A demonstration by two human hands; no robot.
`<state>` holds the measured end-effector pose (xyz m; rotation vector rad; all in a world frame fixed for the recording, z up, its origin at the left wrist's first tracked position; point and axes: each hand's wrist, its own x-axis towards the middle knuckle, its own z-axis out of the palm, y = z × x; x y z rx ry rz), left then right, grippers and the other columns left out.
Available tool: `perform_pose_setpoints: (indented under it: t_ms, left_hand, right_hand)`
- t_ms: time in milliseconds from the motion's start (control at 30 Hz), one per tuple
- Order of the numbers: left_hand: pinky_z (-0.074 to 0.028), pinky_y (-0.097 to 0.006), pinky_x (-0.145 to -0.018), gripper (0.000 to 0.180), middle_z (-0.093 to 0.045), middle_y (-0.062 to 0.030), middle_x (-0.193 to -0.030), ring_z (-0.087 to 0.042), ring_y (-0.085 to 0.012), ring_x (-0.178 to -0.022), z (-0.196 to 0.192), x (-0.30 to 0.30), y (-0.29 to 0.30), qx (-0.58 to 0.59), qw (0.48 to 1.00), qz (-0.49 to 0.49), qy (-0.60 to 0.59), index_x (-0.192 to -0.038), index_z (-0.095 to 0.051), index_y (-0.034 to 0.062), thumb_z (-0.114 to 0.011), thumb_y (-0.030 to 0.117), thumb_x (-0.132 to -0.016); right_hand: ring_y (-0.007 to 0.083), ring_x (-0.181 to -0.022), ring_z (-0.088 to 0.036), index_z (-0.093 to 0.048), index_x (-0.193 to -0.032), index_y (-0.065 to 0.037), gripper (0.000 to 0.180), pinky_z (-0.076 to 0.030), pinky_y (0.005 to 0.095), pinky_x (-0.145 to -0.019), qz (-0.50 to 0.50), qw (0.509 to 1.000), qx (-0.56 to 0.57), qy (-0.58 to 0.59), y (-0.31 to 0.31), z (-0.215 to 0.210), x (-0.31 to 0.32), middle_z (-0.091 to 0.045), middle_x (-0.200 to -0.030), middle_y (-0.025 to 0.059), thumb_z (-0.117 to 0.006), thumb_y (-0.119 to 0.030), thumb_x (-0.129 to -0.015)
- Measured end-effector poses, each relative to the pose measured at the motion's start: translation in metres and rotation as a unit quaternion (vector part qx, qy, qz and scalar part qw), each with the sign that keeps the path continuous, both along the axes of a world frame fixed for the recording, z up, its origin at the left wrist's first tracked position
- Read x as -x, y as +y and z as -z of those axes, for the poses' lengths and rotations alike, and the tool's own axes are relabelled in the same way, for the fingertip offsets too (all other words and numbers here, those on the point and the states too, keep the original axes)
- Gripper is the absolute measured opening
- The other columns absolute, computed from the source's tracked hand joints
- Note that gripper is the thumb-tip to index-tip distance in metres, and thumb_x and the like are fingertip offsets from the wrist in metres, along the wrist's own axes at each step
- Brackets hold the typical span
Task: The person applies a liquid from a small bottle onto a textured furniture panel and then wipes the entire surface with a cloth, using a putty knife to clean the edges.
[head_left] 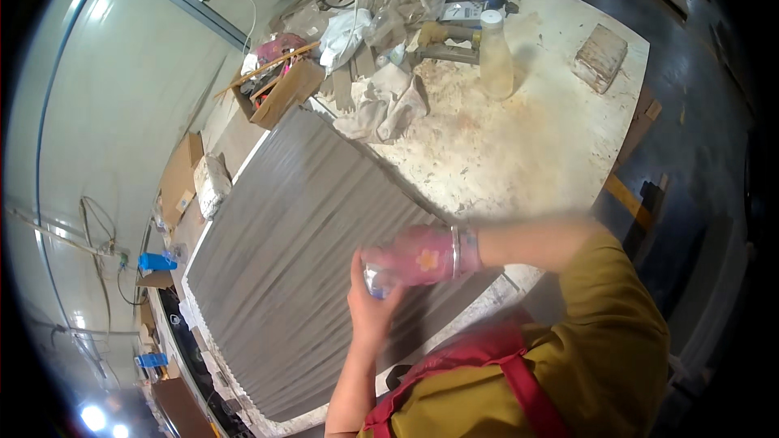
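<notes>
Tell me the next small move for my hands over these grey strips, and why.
Perhaps steady the left hand first: it is at a shiny clear piece, beside the pink flowered covering around the right hand, above the grey strips, and blur hides the exact grip.

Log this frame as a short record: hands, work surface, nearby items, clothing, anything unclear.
Left hand: bare, holding a shiny clear item
Right hand: close beside it, under a pink flower-patterned covering, perhaps a glove
Below hands: long grey strips, side by side
White worktable: upright capped bottle, crumpled cloth, brick-shaped block
Left of cloth: filled cardboard box
Clothing: mustard sleeve, red apron strap
Unclear: the clear item's kind, blurred
</notes>
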<state>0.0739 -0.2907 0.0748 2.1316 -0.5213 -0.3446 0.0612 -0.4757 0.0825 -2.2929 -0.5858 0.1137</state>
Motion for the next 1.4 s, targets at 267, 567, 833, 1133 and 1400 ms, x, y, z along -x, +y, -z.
perform_pose_setpoints:
  t_ms: [267, 567, 833, 1133, 1400]
  left_hand:
    - [-0.045, -0.025, -0.080, 0.066, -0.059, -0.0039, -0.103, -0.054, -0.0110, -0.092, 0.010, -0.007, 0.030, 0.181, 0.970, -0.026, 0.158, -0.129, -0.042, 0.0072, -0.076, 0.012, -0.073]
    - [-0.038, -0.029, -0.095, 0.056, -0.050, -0.0074, -0.122, -0.047, -0.0172, -0.113, 0.018, -0.005, 0.031, 0.193, 0.981, 0.017, 0.016, -0.116, -0.051, 0.0111, -0.074, -0.005, -0.068]
    - [-0.040, -0.032, -0.097, 0.054, -0.052, -0.0091, -0.126, -0.051, -0.0195, -0.115, 0.042, 0.001, 0.029, 0.227, 0.957, -0.037, 0.176, -0.117, -0.052, 0.0086, -0.075, -0.002, -0.069]
    - [-0.043, -0.034, -0.090, 0.055, -0.053, -0.0137, -0.116, -0.052, -0.0237, -0.109, 0.027, -0.003, 0.032, 0.173, 0.979, -0.043, 0.102, -0.115, -0.050, 0.0079, -0.077, 0.001, -0.068]
    - [-0.040, -0.033, -0.094, 0.055, -0.051, -0.0120, -0.120, -0.050, -0.0250, -0.111, 0.032, -0.011, 0.038, 0.153, 0.978, -0.072, 0.119, -0.113, -0.052, 0.0068, -0.076, -0.003, -0.065]
  right_hand:
    - [0.0220, -0.097, -0.061, -0.050, -0.126, -0.011, 0.039, -0.051, 0.0321, -0.085, 0.139, 0.962, -0.229, 0.051, -0.053, -0.030, 0.000, -0.055, -0.119, 0.0111, -0.058, -0.012, -0.088]
    - [0.0360, -0.101, -0.058, -0.051, -0.124, -0.012, 0.045, -0.047, 0.0413, -0.088, 0.260, 0.930, 0.242, 0.092, -0.149, 0.114, -0.016, -0.057, -0.119, 0.0180, -0.064, -0.021, -0.083]
    - [0.0370, -0.101, -0.061, -0.061, -0.111, -0.005, 0.030, -0.050, 0.0421, -0.086, 0.321, 0.911, 0.240, -0.102, -0.187, 0.072, -0.102, -0.061, -0.112, 0.0216, -0.054, -0.017, -0.084]
    - [0.0308, -0.100, -0.065, -0.064, -0.112, -0.013, 0.027, -0.052, 0.0428, -0.083, 0.486, 0.807, 0.335, -0.005, -0.292, 0.103, -0.229, -0.064, -0.113, 0.0154, -0.054, -0.017, -0.087]
    - [0.0265, -0.106, -0.062, -0.066, -0.108, -0.016, 0.024, -0.053, 0.0384, -0.082, 0.508, 0.751, 0.420, 0.017, -0.309, 0.120, -0.251, -0.065, -0.112, 0.0094, -0.055, -0.020, -0.087]
